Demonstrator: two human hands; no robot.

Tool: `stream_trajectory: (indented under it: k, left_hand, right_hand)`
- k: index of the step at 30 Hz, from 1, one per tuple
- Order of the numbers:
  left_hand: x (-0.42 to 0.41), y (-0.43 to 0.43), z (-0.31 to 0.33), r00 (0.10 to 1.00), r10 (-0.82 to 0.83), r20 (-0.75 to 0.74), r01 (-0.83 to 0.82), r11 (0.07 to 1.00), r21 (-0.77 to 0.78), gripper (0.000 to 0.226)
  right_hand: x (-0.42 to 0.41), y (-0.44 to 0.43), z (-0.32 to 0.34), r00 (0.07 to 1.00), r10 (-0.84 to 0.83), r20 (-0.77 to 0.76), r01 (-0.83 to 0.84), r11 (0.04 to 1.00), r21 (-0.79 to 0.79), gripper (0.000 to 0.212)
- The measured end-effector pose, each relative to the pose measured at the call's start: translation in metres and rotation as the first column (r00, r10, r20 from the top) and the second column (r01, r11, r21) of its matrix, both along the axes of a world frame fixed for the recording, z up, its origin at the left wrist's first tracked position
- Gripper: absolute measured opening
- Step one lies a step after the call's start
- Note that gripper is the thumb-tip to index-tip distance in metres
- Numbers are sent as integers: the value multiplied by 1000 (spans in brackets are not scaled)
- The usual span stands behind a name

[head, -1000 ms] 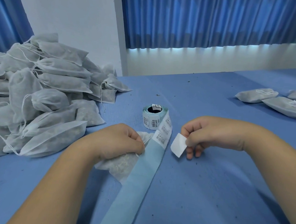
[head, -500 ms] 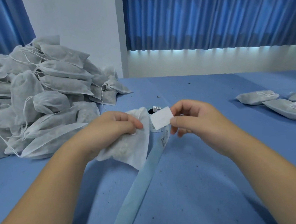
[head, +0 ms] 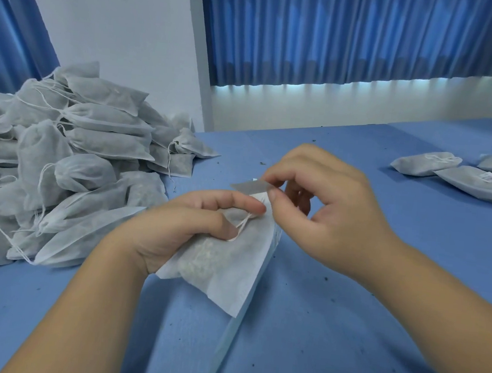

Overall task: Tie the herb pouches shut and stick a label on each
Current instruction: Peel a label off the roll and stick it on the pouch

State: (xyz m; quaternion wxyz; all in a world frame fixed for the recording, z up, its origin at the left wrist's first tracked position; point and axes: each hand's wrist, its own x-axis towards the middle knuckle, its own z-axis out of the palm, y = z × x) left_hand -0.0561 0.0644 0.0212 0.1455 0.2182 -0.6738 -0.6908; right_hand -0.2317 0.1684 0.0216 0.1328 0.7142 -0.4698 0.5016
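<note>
My left hand (head: 180,225) grips a white herb pouch (head: 224,263) lifted off the blue table, its drawstring looped by my thumb. Just above the pouch's upper end, my right hand (head: 322,203) pinches a small white label (head: 249,185) between thumb and forefinger, held nearly flat. The label hovers over my left forefinger, apart from the pouch fabric. The pale blue backing strip (head: 231,342) of the label roll runs from under the pouch toward me. The roll itself is hidden behind my hands.
A big heap of white drawstring pouches (head: 60,151) fills the left side of the table (head: 344,333). Three labelled pouches (head: 467,176) lie at the far right. Blue curtains and a white wall stand behind.
My left hand has raised and turned the pouch flatter. My right hand has carried the peeled label from beside the roll to just above the pouch's top end.
</note>
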Motion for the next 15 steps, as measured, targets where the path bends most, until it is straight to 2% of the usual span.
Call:
stream_trajectory:
  k: [5,9,15]
  left_hand:
    - [0,3,1,995,-80,-63,84,995,53,53]
    - [1,0,1,990,-98,-101,108,990,96,56]
    - [2,-1,1,985,-106,-134,117,991,71,55]
  right_hand:
    - [2,0,-5,989,-18,-144,19,1000,10,14]
    - [1,-2,-7,988,7,-156,0,999,42,18]
    - [0,-3,-8,980,51,-192,-31,994,105,20]
